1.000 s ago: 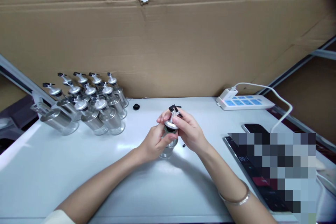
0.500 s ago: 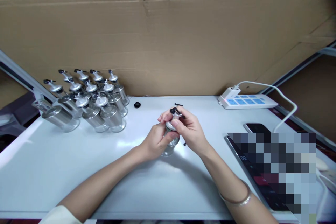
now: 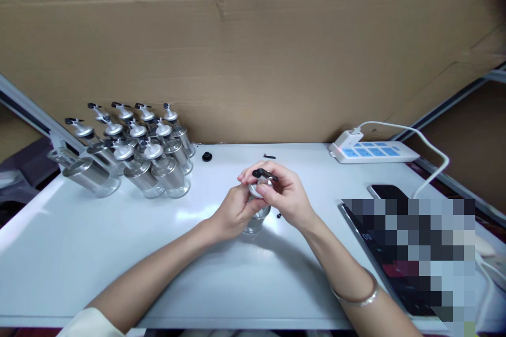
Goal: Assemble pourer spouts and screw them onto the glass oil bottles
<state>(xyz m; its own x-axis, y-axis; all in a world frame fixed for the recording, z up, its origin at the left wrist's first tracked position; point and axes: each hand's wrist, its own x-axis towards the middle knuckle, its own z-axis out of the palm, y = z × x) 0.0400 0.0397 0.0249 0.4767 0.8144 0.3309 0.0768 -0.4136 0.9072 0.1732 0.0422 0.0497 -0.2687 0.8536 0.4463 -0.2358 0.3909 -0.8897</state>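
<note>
Both of this person's hands are together around one glass bottle [image 3: 253, 227], at the middle of the white table [image 3: 177, 279]. From where I stand, the left hand [image 3: 236, 209] is wrapped round the upper part, its thumb across the glass, while the right hand [image 3: 293, 196] grips the silver pourer top [image 3: 255, 190], thumb against the metal; fingers hide much of the neck. Above that thumb a black spout cap [image 3: 264, 174] pokes out. Just beyond the fingers lies a thin black strip [image 3: 269, 156], and near the right palm a tiny black bit [image 3: 279, 216]. A round black stopper [image 3: 206, 156] sits farther back, near a cluster of similar bottles [image 3: 169, 175] with silver tops, standing to the left. Over on the right I see a power strip [image 3: 401, 155] with a white charger [image 3: 347, 140] plugged in, a phone [image 3: 386, 191] and a dark screen [image 3: 366, 234], partly blurred out. Cardboard [image 3: 253, 73] walls the back.
</note>
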